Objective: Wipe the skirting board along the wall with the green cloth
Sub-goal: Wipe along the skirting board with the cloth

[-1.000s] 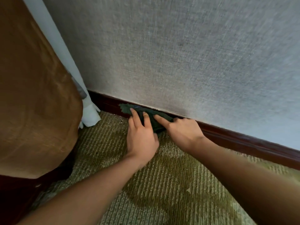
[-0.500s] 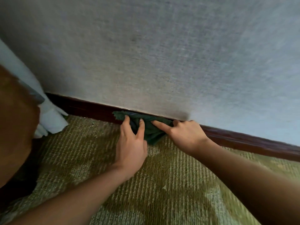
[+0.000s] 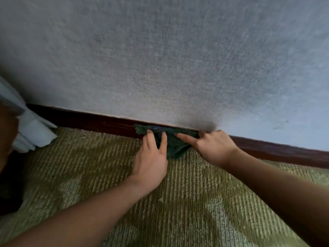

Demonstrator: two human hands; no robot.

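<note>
A dark green cloth (image 3: 175, 147) is bunched against the dark brown skirting board (image 3: 92, 121) that runs along the foot of the grey textured wall (image 3: 160, 59). My left hand (image 3: 151, 161) presses fingers flat onto the cloth's left part. My right hand (image 3: 211, 147) pins the cloth's right part, its index finger stretched across the fabric and its other fingers curled at the board's top edge. The lower corner of the cloth hangs onto the carpet between my hands.
Olive patterned carpet (image 3: 187, 202) covers the floor. A white curtain hem (image 3: 33, 134) bunches at the far left where the board starts, with a brown fabric edge (image 3: 7, 132) beside it. The skirting board carries on to the right edge of view.
Both hands and the cloth have slid rightward along the skirting board, away from the curtain. The view has followed, so the brown fabric has nearly left the frame.
</note>
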